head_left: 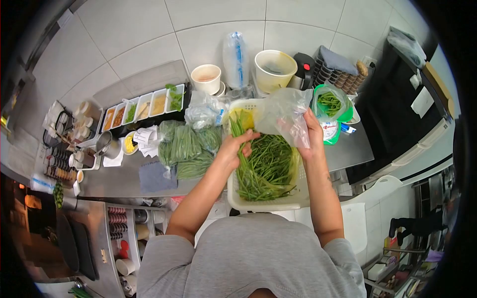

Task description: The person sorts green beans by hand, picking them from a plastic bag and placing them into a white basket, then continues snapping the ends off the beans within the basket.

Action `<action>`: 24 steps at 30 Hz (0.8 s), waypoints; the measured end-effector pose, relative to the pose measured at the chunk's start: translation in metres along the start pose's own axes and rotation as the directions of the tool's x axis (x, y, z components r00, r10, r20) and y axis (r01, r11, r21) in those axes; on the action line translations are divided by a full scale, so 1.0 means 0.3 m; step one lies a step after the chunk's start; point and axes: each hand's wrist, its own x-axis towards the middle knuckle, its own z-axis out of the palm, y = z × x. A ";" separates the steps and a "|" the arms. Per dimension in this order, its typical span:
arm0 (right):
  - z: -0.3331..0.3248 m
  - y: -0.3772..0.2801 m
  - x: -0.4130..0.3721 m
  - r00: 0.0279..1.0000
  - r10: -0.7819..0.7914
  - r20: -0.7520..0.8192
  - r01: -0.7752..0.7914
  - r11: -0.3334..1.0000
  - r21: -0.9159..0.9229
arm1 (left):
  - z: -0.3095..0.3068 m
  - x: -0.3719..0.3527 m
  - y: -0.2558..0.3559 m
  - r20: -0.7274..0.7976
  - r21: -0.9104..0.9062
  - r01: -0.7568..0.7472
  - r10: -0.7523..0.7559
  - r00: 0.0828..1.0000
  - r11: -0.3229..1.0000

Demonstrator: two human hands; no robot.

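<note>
A white plastic basket (pixel 301 191) full of long green beans (pixel 268 169) stands in front of me. My left hand (pixel 237 149) is closed around a bunch of green beans (pixel 239 126) over the basket's left side. My right hand (pixel 312 133) grips a clear plastic bag (pixel 287 113), which hangs over the basket's far right part. Just right of it, a bag of cut green beans (pixel 329 102) rests on a green kitchen scale (pixel 332 135). Several filled bags of green beans (pixel 186 144) lie left of the basket.
Behind the basket stand a white bucket (pixel 275 72), a paper tub (pixel 205 78) and a plastic-wrapped roll (pixel 236 59). A topping tray (pixel 141 107), a blue cloth (pixel 158 176) and a metal pitcher (pixel 107 145) are at left. A dark fridge (pixel 392 109) borders the counter at right.
</note>
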 end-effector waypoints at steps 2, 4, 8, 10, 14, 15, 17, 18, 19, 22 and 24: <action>-0.016 0.008 -0.027 0.999 0.020 -0.045 -0.017 0.998 0.060 | -0.039 0.043 -0.015 0.071 -0.096 -0.010 0.017 0.997 0.995; -0.060 0.018 -0.051 0.996 0.037 -0.077 -0.030 0.996 0.087 | -0.055 0.052 -0.014 0.098 -0.113 -0.043 0.054 0.994 0.993; -0.159 -0.003 -0.119 0.965 0.014 -0.261 -0.009 1.000 0.024 | -0.060 0.008 0.025 0.020 0.133 -0.155 0.153 0.988 0.979; -0.148 -0.022 -0.164 0.973 -0.077 -0.219 0.052 0.992 -0.116 | -0.046 -0.018 0.048 -0.038 0.244 -0.158 0.172 0.984 0.957; -0.134 -0.019 -0.200 0.945 -0.237 -0.226 0.172 0.946 -0.274 | -0.035 -0.036 0.066 -0.083 0.290 -0.088 0.116 0.990 0.953; -0.155 -0.023 -0.206 0.934 -0.265 -0.240 0.176 0.925 -0.337 | -0.041 -0.037 0.068 -0.078 0.291 -0.079 0.107 0.991 0.953; -0.231 -0.042 -0.204 0.912 -0.325 -0.252 0.183 0.869 -0.460 | -0.052 -0.042 0.071 -0.034 0.248 -0.087 0.098 0.995 0.965; -0.245 -0.047 -0.203 0.878 -0.415 -0.236 0.164 0.726 -0.668 | -0.054 -0.046 0.076 -0.009 0.227 -0.089 0.094 0.996 0.970; -0.260 -0.051 -0.206 0.843 -0.499 -0.199 0.123 0.540 -0.833 | -0.056 -0.053 0.083 0.046 0.200 -0.107 0.100 0.994 0.974; -0.169 -0.052 -0.215 0.601 -0.783 0.160 0.021 -0.185 -0.983 | -0.051 -0.076 0.090 0.095 0.223 -0.153 0.135 0.986 0.963; -0.050 -0.034 -0.224 0.482 -0.793 0.373 -0.022 -0.437 -0.899 | -0.034 -0.077 0.075 -0.022 0.382 -0.177 0.201 0.979 0.907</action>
